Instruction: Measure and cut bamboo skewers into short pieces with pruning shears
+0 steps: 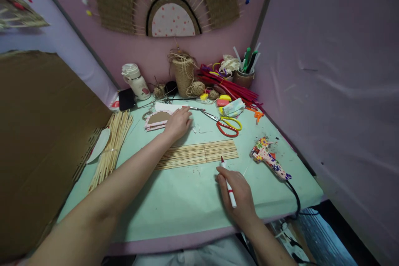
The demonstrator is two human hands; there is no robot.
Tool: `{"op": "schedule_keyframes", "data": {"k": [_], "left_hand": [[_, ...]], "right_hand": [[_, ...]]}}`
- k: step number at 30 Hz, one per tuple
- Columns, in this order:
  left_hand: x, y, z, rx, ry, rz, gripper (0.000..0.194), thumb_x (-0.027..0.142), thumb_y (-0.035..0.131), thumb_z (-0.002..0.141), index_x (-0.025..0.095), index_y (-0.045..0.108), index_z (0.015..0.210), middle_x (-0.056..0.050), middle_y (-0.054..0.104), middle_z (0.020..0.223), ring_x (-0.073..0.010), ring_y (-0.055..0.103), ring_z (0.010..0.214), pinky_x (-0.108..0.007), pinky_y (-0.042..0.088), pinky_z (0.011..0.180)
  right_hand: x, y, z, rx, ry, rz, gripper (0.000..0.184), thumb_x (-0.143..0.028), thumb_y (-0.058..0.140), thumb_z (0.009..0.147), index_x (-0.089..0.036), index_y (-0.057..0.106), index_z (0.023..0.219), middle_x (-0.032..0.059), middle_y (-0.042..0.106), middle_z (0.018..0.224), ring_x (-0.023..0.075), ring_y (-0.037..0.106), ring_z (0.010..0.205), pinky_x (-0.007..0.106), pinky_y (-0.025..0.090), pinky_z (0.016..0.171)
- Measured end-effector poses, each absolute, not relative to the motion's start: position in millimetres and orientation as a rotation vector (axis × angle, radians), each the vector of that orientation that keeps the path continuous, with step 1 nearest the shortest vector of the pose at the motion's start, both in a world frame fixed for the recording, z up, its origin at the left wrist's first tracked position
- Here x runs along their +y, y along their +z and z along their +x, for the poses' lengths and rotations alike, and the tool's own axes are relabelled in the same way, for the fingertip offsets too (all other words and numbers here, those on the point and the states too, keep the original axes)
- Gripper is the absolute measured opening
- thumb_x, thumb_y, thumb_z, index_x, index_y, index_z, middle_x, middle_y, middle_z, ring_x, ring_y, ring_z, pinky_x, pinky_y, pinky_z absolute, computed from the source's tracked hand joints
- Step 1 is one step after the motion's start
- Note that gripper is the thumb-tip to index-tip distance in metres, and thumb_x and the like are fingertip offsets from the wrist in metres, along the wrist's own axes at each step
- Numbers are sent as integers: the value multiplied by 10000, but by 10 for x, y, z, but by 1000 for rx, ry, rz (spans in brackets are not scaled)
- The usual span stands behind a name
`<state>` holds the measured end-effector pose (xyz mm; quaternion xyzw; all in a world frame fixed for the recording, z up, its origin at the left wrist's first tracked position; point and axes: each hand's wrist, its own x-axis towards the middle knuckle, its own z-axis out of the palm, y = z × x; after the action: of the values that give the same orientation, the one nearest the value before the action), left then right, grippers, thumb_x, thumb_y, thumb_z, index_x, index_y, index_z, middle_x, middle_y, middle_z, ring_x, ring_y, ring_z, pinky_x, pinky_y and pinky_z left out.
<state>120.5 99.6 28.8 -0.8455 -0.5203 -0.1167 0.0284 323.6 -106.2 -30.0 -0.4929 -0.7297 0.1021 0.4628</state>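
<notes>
A flat row of thin wooden skewers (199, 153) lies side by side on the mint-green table (187, 203). My right hand (235, 195) sits just in front of the row's right end and grips a red-tipped marker pen (228, 183), tip pointing at the skewers. My left hand (178, 124) reaches past the row and rests its fingers on a stack of pink and brown cardboard half-circles (157, 119); its fingers lie fairly flat.
Red and yellow scissors (226, 124) lie behind the skewers. A flower-patterned glue gun (269, 158) with a black cord sits at right. A loose skewer bundle (112, 147) and large brown cardboard (40, 133) lie at left. Twine, a bottle and a pen cup line the back wall.
</notes>
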Motion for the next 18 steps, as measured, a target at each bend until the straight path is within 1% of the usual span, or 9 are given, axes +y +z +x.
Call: {"op": "schedule_keyframes", "data": {"k": [3, 5, 10, 14, 18], "left_hand": [[718, 378, 1134, -1596, -545, -2626, 342, 286, 418, 942, 147, 609, 1188, -118, 506, 1425, -249, 434, 1341, -451, 297, 1144], [462, 381, 1069, -1577, -597, -2659, 336, 296, 415, 946, 155, 609, 1182, -109, 536, 1398, -246, 444, 1335, -453, 301, 1145], [-54, 201, 908, -1585, -712, -2702, 302, 283, 421, 946, 159, 623, 1133, -105, 579, 1354, -235, 468, 1318, -458, 316, 1143], [-158, 63, 828, -1645, -789, -2698, 266, 249, 425, 937, 174, 644, 1069, -101, 620, 1301, -237, 499, 1292, -481, 333, 1130], [-160, 43, 770, -1673, -880, -2666, 255, 232, 434, 925, 175, 656, 1036, -96, 650, 1258, -239, 540, 1252, -490, 351, 1118]], "right_hand": [[-1067, -310, 3233, -1795, 244, -1216, 263, -111, 504, 908, -176, 565, 1155, 77, 700, 895, 215, 637, 792, 365, 478, 716], [-1066, -313, 3228, -1799, 226, -1213, 275, -105, 506, 907, -172, 552, 1169, 83, 696, 913, 213, 632, 802, 366, 481, 725], [-1043, -336, 3209, -1827, 213, -1259, 275, -101, 493, 910, -164, 532, 1174, 107, 669, 962, 222, 619, 866, 376, 491, 754], [-1033, -357, 3194, -1854, 184, -1305, 314, -104, 479, 912, -176, 504, 1217, 103, 653, 970, 224, 611, 876, 382, 499, 756], [-1050, -275, 3171, -1853, 134, -1291, 337, -118, 474, 915, -200, 494, 1241, 92, 660, 986, 218, 626, 886, 376, 508, 767]]}}
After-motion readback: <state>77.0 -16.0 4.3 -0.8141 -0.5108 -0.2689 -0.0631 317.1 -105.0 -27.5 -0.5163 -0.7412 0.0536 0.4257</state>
